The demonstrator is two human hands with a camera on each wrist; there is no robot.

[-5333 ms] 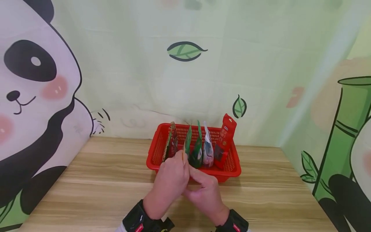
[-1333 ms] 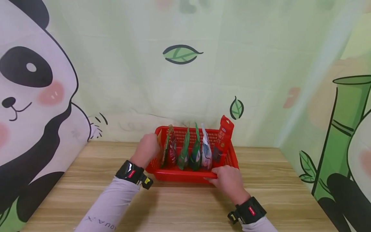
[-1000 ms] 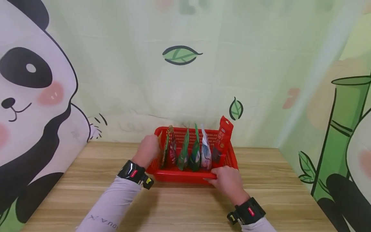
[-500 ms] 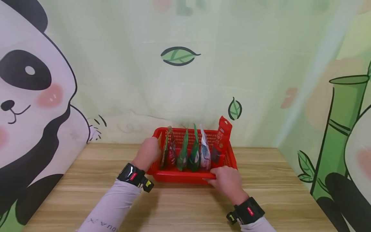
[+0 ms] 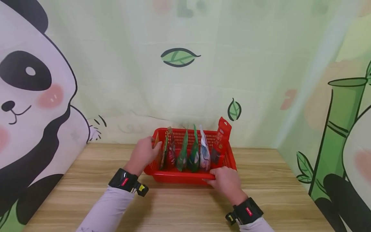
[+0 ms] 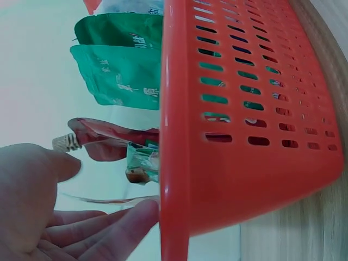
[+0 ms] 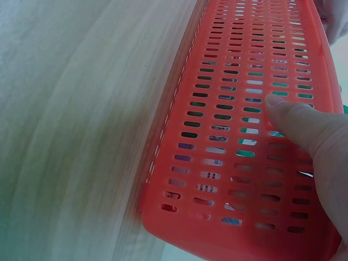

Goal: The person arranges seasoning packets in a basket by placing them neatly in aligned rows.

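Observation:
A red plastic basket (image 5: 179, 177) holds several upright packages on the table. At its left end my left hand (image 5: 144, 154) has the thumb spread from the fingers. A thin orange-edged packet (image 5: 156, 139) stands between them; in the left wrist view the fingertips are at the packet's edge (image 6: 103, 200) near the rim, the thumb apart. Beside it stand a narrow green-and-brown packet (image 5: 164, 153) and a dark red pouch with a spout cap (image 5: 171, 151). My right hand (image 5: 227, 183) grips the front rim near the right corner, thumb on the perforated outer wall (image 7: 217, 128).
Two green pouches (image 5: 182, 154) (image 5: 195, 154), a white-and-pink pouch (image 5: 205, 154) and a tall red packet (image 5: 222, 138) leaning right fill the rest of the basket. Behind the wooden table (image 5: 179, 209) hangs a printed panda curtain (image 5: 130, 80).
Both hands met in front of the basket earlier, then parted to its left end and front rim. Since half a second ago, my left thumb has come off the thin packet and the hand shifted left.

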